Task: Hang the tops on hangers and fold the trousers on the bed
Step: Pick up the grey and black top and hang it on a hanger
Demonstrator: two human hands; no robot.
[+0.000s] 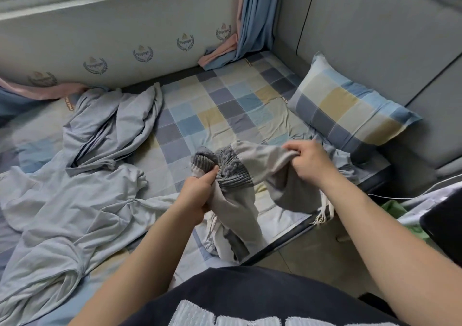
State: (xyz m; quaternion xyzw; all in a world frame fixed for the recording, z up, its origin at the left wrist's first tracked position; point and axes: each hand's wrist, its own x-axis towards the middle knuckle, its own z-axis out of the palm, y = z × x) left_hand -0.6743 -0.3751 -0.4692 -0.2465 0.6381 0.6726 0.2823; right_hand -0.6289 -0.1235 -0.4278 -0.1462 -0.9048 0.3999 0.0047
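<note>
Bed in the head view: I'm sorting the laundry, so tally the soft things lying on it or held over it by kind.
Grey garment, gripped by left hand and right hand: 1
Pale blue garments: 2, striped garment and plain garment
Pillow: 1
Total: 4

Checked pillow (350, 106) rests against the grey headboard (380, 31).

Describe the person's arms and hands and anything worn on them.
The left hand and right hand show no glove, ring or watch. The left forearm and right forearm are bare, no sleeve in view. The top is dark with pale raised lettering.
</note>
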